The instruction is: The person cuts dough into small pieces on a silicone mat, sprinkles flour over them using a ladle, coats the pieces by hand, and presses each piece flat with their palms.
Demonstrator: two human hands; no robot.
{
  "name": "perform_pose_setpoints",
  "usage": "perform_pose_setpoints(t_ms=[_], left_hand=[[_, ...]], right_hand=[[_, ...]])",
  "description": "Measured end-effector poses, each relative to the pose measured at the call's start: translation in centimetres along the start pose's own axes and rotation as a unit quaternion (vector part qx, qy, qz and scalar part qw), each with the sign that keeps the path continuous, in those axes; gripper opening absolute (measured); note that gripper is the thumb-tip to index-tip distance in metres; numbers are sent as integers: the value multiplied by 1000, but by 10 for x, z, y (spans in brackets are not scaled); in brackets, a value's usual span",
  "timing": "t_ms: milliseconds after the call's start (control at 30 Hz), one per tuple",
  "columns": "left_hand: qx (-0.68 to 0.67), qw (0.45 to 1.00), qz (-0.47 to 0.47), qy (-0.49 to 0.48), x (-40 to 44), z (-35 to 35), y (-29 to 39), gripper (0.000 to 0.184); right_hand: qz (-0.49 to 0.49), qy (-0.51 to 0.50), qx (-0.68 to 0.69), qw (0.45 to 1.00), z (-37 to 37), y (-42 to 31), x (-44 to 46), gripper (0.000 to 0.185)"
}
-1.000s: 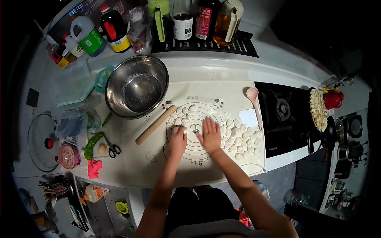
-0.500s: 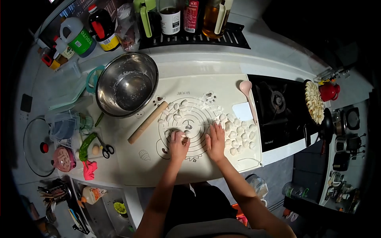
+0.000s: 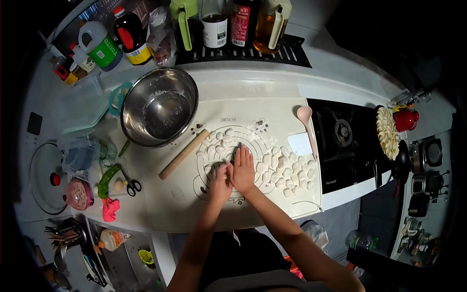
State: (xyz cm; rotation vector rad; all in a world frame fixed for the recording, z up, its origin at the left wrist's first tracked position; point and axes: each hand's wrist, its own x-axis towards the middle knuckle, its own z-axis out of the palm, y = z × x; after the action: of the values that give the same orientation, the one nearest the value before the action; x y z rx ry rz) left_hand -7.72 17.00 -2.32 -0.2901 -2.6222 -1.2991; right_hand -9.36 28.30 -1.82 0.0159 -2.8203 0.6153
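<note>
My left hand (image 3: 222, 184) is curled, its fingertips against the thumb side of my right hand; whatever it may hold is hidden. My right hand (image 3: 244, 169) lies flat with its fingers stretched out, over the printed circles of the pale dough mat (image 3: 165, 209). To its right, many small floured dough pieces (image 3: 288, 173) are spread out. A smaller group of dough pieces (image 3: 220, 149) lies beyond my left hand. Left of that group a wooden rolling pin (image 3: 184, 155) rests at a slant.
A large steel bowl (image 3: 160, 107) stands at the back left. A pink spoon (image 3: 305, 119) and a white scraper (image 3: 298, 144) lie near the black gas stove (image 3: 335, 168), which bears a pan of shaped dumplings (image 3: 387, 134). Scissors (image 3: 132, 187) and a green pepper (image 3: 108, 181) are at left.
My right hand has moved left, away from the larger dough group, to meet my left hand. My left hand has curled and drawn slightly toward me. The view has shifted a little.
</note>
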Motion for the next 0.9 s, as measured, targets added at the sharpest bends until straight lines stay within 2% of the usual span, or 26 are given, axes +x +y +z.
perform_pose_setpoints(t_ms=[33, 67, 100, 200, 300, 433, 467, 500, 600, 733, 833, 900], left_hand=[[30, 999, -8, 23, -5, -8, -5, 35], [-1, 998, -2, 63, -8, -15, -11, 33], [-47, 996, -39, 58, -10, -28, -10, 34], [32, 993, 6, 109, -6, -46, -22, 32], [94, 989, 6, 115, 10, -50, -15, 29], [72, 991, -109, -34, 23, -39, -10, 28], [43, 994, -92, -38, 26, -31, -3, 27], [3, 999, -35, -35, 27, -16, -6, 28], [-55, 987, 80, -132, 33, 4, 8, 32], [-29, 996, 30, -73, 25, 8, 29, 34], [33, 996, 39, -76, 20, 16, 19, 38], [14, 994, 25, -109, 18, 18, 13, 43]], right_hand=[[-1, -19, -19, 1000, 3, -1, 0, 67], [-2, -37, -37, 999, 6, -2, 0, 71], [-5, -57, -56, 997, 6, -4, 3, 75], [-18, -94, -50, 994, 5, -4, 7, 77], [-50, -100, -68, 991, 5, 12, 8, 76], [0, -97, -128, 987, -11, 43, 8, 74], [3, -80, -134, 988, -14, 54, 8, 74], [7, -64, -141, 988, -19, 63, 8, 74], [6, 4, -62, 998, -39, 80, 3, 62], [64, 67, 26, 995, -62, 80, -19, 51], [65, 75, 65, 993, -68, 60, -28, 47], [57, 79, 94, 991, -65, 45, -28, 46]])
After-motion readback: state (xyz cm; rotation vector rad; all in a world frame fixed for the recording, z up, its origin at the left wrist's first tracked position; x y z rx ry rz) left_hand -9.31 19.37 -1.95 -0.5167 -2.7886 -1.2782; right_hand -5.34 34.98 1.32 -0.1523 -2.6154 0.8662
